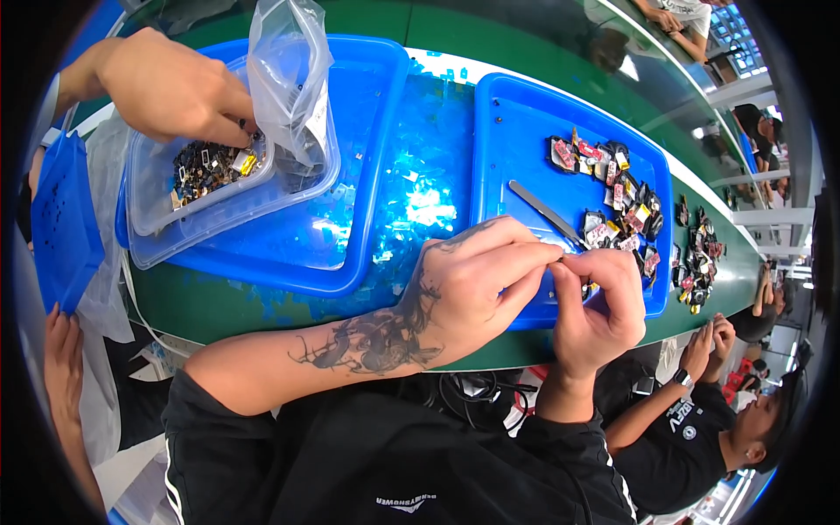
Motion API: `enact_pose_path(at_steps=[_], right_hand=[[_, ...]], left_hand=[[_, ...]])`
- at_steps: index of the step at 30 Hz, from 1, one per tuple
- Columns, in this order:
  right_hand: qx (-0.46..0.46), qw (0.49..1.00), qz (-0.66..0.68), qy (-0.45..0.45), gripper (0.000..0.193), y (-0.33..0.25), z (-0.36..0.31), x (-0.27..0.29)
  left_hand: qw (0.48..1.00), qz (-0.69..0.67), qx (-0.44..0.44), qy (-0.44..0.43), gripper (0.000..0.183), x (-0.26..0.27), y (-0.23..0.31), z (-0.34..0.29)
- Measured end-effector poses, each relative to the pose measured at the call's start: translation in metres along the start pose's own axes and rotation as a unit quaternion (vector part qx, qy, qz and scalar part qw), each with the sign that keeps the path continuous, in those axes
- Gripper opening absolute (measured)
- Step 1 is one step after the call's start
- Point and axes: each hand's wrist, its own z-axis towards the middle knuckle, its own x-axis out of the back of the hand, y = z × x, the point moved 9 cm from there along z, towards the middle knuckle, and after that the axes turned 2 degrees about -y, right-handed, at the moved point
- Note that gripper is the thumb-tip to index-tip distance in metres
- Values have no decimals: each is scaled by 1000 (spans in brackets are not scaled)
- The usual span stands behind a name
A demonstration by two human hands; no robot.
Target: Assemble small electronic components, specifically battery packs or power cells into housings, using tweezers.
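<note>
My left hand (490, 278) and my right hand (602, 306) meet fingertip to fingertip over the near edge of the right-hand blue tray (486, 157). Both are closed in a pinch around something small and dark, mostly hidden by the fingers. Beyond my hands in that tray lie metal tweezers (544, 210), slanting from upper left to lower right. Several small black electronic parts with pink and yellow labels (643, 214) are heaped along the tray's right side.
Another person's hand (179, 87) reaches into a clear plastic container (254, 223) of small parts on the left blue tray (385, 131). A clear bag (289, 79) stands there. Blue film scraps (424, 175) cover the middle. More black parts (700, 254) lie rightward, near a co-worker's hands (707, 346).
</note>
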Motion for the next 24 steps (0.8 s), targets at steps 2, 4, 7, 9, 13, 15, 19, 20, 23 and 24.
enact_pose_path(at_steps=[2,4,7,9,13,15,19,20,23,24], right_hand=[[3,1000,1,3,19,0,0,1],[-3,1000,-3,-3,19,1,0,1],[-7,1000,16,-2,18,1,0,1],[-14,1000,26,-6,18,4,0,1],[-79,989,120,-21,17,20,-5,-1],[-111,977,178,-27,16,26,-7,-2],[-201,919,335,-63,13,38,-12,-10],[-203,919,333,-60,13,39,-11,-8],[-272,841,455,-106,9,49,-17,-20],[-273,841,456,-104,9,48,-17,-21]], left_hand=[[1000,2,1,-1,21,0,0,1],[1000,-2,-3,8,20,0,1,1],[1000,5,0,8,19,1,2,0],[1000,2,2,4,18,0,1,1],[1000,-3,10,-13,17,-1,2,2],[1000,-13,5,-22,17,-2,3,3],[999,-29,-5,-45,17,-6,4,2],[998,-31,-5,-48,17,-6,4,3],[997,-43,-16,-63,19,-8,6,4],[997,-52,2,-63,19,-7,3,3]])
